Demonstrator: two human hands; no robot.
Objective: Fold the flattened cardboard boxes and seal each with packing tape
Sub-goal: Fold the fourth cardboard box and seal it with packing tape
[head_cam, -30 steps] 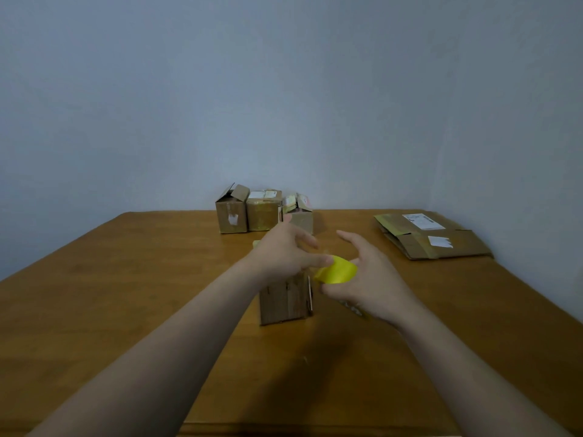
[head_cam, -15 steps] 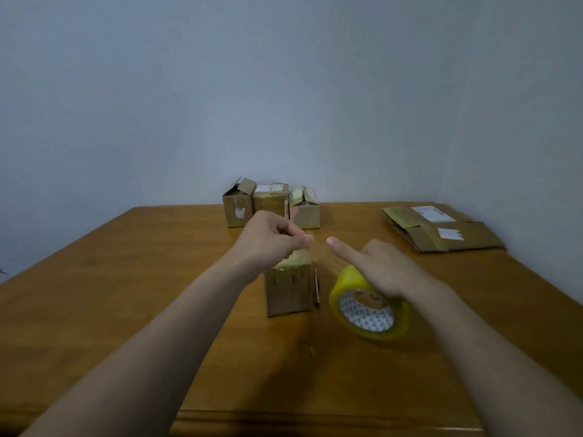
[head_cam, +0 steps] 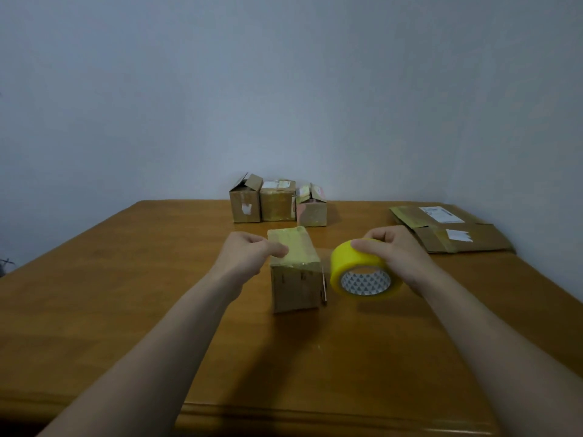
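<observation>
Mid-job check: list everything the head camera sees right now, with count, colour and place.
near box: 1, brown with yellowish tape on top, upright at table centre
tape roll: 1, yellow, just right of the near box
far boxes: 3, brown, in a row at the table's far edge; the left one's flap is up
flattened cardboard: 1 pile, brown with white labels, far right of the table
table: 1, brown wood
wall: grey-blue, behind the table
left hand: 1, thumb on the near box's taped top, fingers curled
right hand: 1, grips the tape roll
</observation>
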